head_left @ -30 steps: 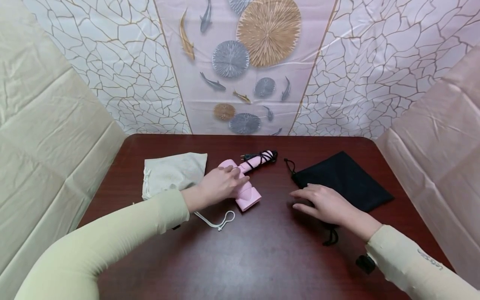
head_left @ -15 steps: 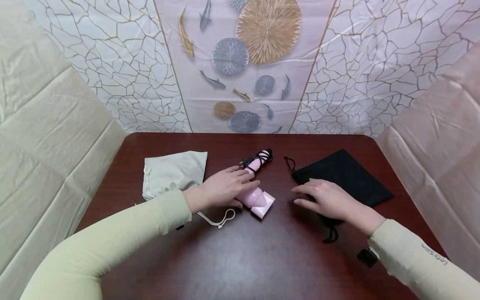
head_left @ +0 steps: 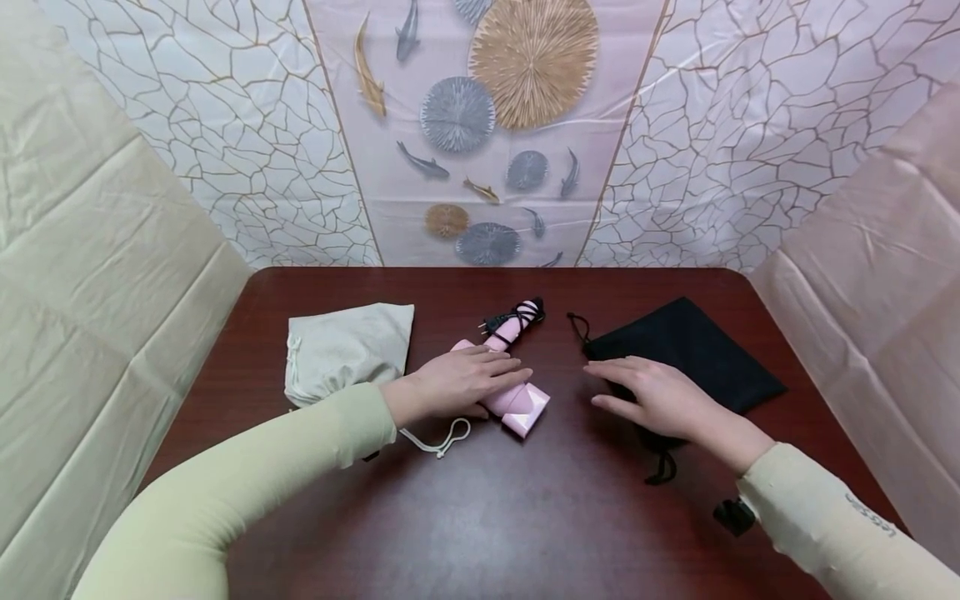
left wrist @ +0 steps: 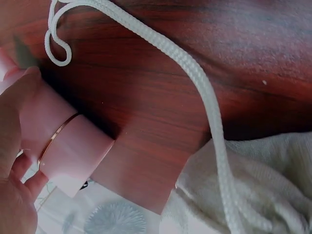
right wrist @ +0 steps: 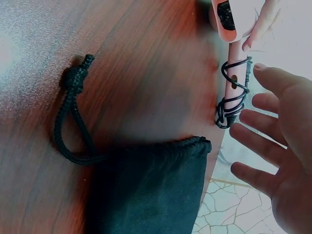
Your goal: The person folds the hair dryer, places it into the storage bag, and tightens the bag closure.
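Observation:
A pink hair dryer (head_left: 532,408) lies mid-table, its handle pointing back and wrapped in its black cord (head_left: 528,312). Over its barrel lies my left hand (head_left: 461,382); the left wrist view shows thumb and fingers on opposite sides, holding it. My right hand (head_left: 656,393) hovers with fingers spread and holds nothing, near the mouth of a black drawstring bag (head_left: 708,358). In the right wrist view the bag (right wrist: 151,190) lies flat beside the hand (right wrist: 287,131). A pale cloth drawstring bag (head_left: 352,346) rests to the left, partly behind my left forearm.
The white drawcord (head_left: 431,450) of the pale bag loops out on the near side of my left wrist. Black cord loops (head_left: 662,471) stick out from the black bag. Behind the dark wooden table (head_left: 480,533) hangs a patterned cloth (head_left: 480,125), with plain cloth on both sides.
The hair dryer has turned, its nozzle swinging right and its handle standing straighter back. My left hand has shifted slightly right over the barrel. The right hand has barely moved.

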A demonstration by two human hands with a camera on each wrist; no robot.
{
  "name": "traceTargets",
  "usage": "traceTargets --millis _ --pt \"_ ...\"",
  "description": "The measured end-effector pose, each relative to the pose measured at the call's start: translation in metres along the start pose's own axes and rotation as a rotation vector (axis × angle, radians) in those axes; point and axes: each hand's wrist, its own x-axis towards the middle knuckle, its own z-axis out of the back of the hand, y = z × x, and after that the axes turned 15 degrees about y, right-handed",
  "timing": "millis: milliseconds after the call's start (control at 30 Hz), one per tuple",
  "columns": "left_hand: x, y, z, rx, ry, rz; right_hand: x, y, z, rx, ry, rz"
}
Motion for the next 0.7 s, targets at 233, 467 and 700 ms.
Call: traceTargets --millis 233,467,700 --pt "0.006 -0.003 -0.005 -0.023 -0.012 0.012 -0.002 -0.003 -0.005 0.006 -0.007 -0.011" --pt "0.007 -0.004 -0.007 -0.026 -0.048 0.020 -0.004 -0.005 -0.008 0.015 0.003 -0.027" --pt "0.012 -0.004 -0.011 -0.043 -0.117 0.014 -0.006 -0.006 -0.009 0.011 -0.004 -0.021"
